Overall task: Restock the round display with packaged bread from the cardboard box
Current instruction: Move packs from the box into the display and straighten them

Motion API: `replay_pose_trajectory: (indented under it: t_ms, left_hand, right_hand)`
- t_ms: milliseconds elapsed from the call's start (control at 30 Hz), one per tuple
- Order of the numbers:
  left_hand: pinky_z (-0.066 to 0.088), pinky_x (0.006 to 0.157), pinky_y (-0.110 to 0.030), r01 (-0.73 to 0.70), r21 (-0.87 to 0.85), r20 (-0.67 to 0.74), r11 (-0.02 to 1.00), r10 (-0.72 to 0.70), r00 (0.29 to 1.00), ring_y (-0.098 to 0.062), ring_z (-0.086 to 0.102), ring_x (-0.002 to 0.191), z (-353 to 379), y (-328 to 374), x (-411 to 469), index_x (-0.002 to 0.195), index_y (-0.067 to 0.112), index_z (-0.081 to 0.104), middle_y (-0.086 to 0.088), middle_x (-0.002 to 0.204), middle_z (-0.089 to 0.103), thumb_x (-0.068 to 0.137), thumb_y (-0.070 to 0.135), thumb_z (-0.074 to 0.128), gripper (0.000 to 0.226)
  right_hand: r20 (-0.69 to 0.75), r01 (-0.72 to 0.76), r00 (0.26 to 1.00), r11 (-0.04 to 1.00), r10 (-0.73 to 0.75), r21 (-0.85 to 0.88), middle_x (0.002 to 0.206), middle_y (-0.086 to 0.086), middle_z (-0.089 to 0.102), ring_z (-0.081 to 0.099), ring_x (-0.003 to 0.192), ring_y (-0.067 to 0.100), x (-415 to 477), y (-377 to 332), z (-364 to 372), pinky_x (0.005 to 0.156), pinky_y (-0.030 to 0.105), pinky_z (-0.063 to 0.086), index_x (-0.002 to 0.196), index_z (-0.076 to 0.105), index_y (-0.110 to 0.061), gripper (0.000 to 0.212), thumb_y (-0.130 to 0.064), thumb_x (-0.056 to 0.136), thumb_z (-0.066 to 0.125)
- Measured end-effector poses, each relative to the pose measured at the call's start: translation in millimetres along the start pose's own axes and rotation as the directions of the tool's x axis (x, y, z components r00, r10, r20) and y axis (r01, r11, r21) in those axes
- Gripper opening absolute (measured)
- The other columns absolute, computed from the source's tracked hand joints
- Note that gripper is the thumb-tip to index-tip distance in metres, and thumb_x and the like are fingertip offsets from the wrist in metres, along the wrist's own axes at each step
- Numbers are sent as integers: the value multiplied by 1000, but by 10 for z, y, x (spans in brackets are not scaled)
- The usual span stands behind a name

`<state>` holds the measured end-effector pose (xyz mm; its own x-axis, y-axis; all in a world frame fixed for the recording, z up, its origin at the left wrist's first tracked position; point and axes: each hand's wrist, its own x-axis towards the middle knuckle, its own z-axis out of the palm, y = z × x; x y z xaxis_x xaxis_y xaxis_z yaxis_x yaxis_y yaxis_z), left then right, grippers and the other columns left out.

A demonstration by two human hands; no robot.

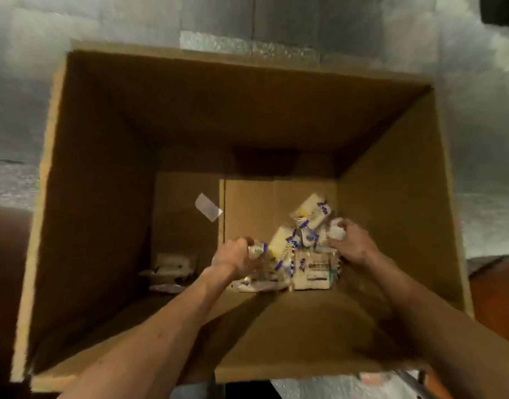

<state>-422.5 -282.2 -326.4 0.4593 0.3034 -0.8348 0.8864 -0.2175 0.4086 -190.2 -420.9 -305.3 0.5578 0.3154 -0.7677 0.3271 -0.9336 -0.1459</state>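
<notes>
Deep open cardboard box, plain brown walls, seen from straight above; it stands on a grey floor. Both bare forearms reach down into it. The bread packs lie in a loose heap on the box bottom, right of centre and near the right wall. They are small pale cream slabs in clear wrappers with blue and white print; the lettering is too blurred to read. The top pack of the heap lies tilted, cream face up. Observed left hand: fingers curled round the end of a small pack at the heap's left edge; blur hides the fingertips. Observed right hand: fingers curled round a white pack at the heap's right edge, close to the right wall. A few spare packs lie apart by the left wall, in shadow. A pale tape strip sits by the seam of the bottom flaps, left of the heap.
</notes>
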Motion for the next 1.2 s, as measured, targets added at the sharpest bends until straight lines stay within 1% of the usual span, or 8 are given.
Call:
replay_pose_trajectory:
  t_ms: [200,333,433,533,733,867,1033,1200]
  left_hand:
    - [42,106,-47,2,17,63,1000,-3,998,-28,43,129,431,97,658,143,23,38,-9,143,44,80,72,60,83]
    - [37,104,-47,51,177,-14,983,-49,999,-26,40,126,646,215,802,143,19,34,-9,139,43,75,82,55,95]
    - [35,97,-45,69,338,-1,939,-73,997,-25,48,117,697,223,899,133,23,43,-7,127,55,72,89,48,90]
    - [45,93,-40,-17,289,140,957,-24,990,-19,56,100,665,173,1001,101,28,57,-1,109,64,81,74,58,50]
    - [42,60,-15,-106,203,254,973,52,966,-12,56,86,553,153,990,127,12,53,-2,110,62,90,34,70,46]
    - [52,79,-30,-141,212,251,967,85,964,-21,60,97,378,61,927,127,14,49,-5,112,62,86,42,71,54]
    - [54,81,-28,6,114,325,993,-43,945,-14,63,89,113,-362,920,112,17,60,0,106,64,80,30,79,39]
    - [56,81,-33,62,99,336,993,-92,938,-18,65,87,70,-632,864,115,15,58,2,96,65,75,36,83,52]
  right_hand:
    - [-16,178,982,957,-187,-231,167,8,3,4,153,28,623,-34,167,122,47,9,158,9,-20,117,-55,72,81]
    - [125,289,957,891,-262,-351,166,0,-12,-3,153,28,841,-74,192,122,57,12,157,-10,-30,134,-51,66,85]
    - [193,271,959,870,-208,-411,166,6,-2,14,150,34,854,-22,217,119,57,21,156,-13,-36,137,-53,63,86]
    - [172,278,960,816,-220,-507,156,12,20,30,140,31,827,-9,210,115,55,30,157,-5,-34,133,-54,62,85]
    - [262,333,940,759,-219,-560,153,15,19,28,138,33,797,19,369,112,51,33,143,30,-19,108,-58,59,86]
    - [320,419,906,688,-276,-592,141,6,41,43,119,20,732,76,390,107,43,37,138,31,-17,104,-57,60,86]
    - [474,339,879,761,-48,-553,157,8,32,31,143,30,606,18,417,116,55,25,152,26,-16,125,-72,54,81]
    - [542,252,840,909,-35,-332,111,4,69,65,98,21,600,-58,455,91,40,54,113,61,-17,62,-44,64,89]
